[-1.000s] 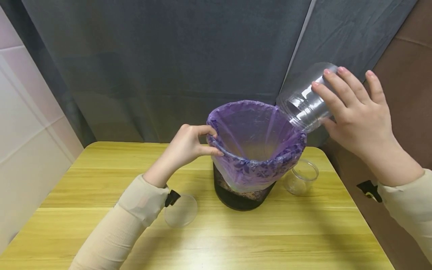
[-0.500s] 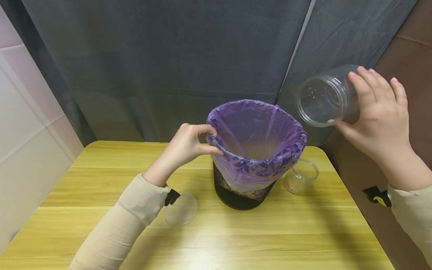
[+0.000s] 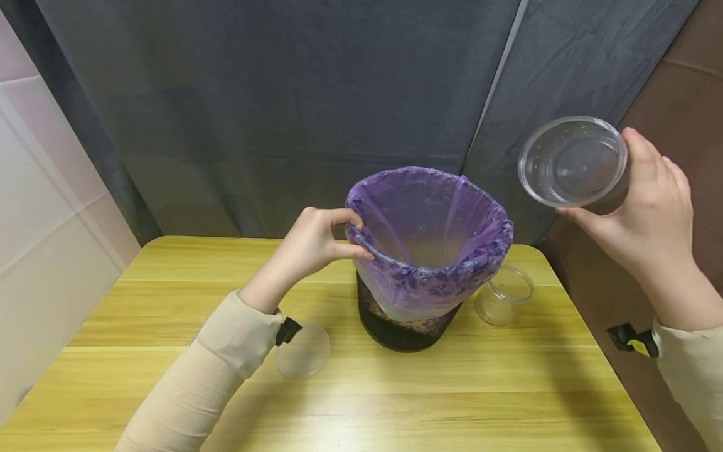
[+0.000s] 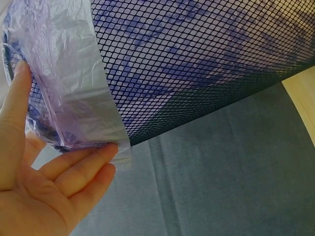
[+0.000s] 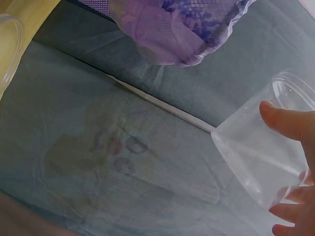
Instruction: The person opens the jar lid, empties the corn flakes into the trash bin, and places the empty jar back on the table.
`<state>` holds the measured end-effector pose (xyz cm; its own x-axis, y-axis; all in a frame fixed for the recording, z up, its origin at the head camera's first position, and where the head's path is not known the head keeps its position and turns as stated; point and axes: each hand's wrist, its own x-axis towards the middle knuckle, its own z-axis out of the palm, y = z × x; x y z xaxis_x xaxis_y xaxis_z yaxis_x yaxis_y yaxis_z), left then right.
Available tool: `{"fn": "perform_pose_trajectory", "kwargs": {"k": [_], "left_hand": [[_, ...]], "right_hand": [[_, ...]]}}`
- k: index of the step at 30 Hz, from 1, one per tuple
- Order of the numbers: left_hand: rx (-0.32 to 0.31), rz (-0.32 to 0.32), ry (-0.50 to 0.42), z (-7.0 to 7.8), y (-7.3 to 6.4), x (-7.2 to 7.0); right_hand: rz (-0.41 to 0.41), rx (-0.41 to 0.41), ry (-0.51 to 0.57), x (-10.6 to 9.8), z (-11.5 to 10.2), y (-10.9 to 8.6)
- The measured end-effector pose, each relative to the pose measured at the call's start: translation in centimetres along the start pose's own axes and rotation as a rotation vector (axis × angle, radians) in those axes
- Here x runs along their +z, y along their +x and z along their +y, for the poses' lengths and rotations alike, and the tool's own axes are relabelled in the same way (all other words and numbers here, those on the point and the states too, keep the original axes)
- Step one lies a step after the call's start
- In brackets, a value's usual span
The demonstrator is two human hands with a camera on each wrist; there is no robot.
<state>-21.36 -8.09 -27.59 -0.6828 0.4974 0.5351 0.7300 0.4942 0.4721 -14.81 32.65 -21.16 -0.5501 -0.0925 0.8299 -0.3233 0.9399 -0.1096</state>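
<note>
A black mesh trash bin [image 3: 402, 338] stands on the table, lined with a purple plastic bag [image 3: 420, 285] folded over its rim. My left hand [image 3: 319, 237] pinches the rim and bag at the left side, thumb outside and fingers over the edge; the left wrist view shows the bin's mesh wall [image 4: 197, 64] close by. To the right of the bin and above it, my right hand [image 3: 652, 207] holds a clear plastic jar [image 3: 573, 164] around its side. The jar's open mouth faces the head camera. In the right wrist view, the transparent jar wall [image 5: 256, 147] shows.
Beside the bin's right side, a second clear jar [image 3: 503, 307] stands without a lid on the wooden table [image 3: 395, 402]. A clear round lid [image 3: 303, 361] lies near my left cuff. A dark grey curtain [image 3: 282, 113] hangs behind the table.
My right hand has lifted the jar away from the bin's rim to the right and turned its mouth from downward toward the head camera. The left hand and bin stay put.
</note>
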Motion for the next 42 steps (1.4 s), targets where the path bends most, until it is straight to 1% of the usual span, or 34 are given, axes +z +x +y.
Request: {"fn": "perform_pose_trajectory", "kwargs": {"k": [2, 8, 13, 18, 23, 27, 31, 36, 42], "left_hand": [[-0.003, -0.002, 0.002, 0.0, 0.0, 0.0], [-0.013, -0.006, 0.0, 0.0, 0.0, 0.0], [-0.011, -0.005, 0.001, 0.1, 0.0, -0.1], [-0.008, 0.0, 0.001, 0.1, 0.0, -0.1], [-0.004, -0.002, -0.003, 0.1, 0.0, 0.0], [0.0, -0.001, -0.002, 0.1, 0.0, 0.0], [-0.007, 0.0, -0.004, 0.0, -0.1, 0.0], [-0.001, -0.002, -0.005, 0.1, -0.1, -0.1], [0.002, -0.002, 0.002, 0.1, 0.0, 0.0]], "right_hand": [[-0.002, 0.044, 0.018, 0.0, 0.2, -0.3], [0.005, 0.24, 0.065, 0.0, 0.3, -1.0], [0.002, 0.381, 0.062, 0.1, 0.7, -1.7], [0.018, 0.488, 0.051, 0.2, 1.1, -2.5], [0.004, 0.608, 0.039, 0.5, 1.6, -3.7], [-0.007, 0.661, 0.032, 0.9, 2.1, -4.6], [-0.024, 0.696, 0.041, 1.1, 2.5, -5.4], [-0.04, 0.748, 0.034, 1.4, 3.1, -6.5], [-0.088, 0.806, 0.035, 2.0, 3.7, -7.9]]}}
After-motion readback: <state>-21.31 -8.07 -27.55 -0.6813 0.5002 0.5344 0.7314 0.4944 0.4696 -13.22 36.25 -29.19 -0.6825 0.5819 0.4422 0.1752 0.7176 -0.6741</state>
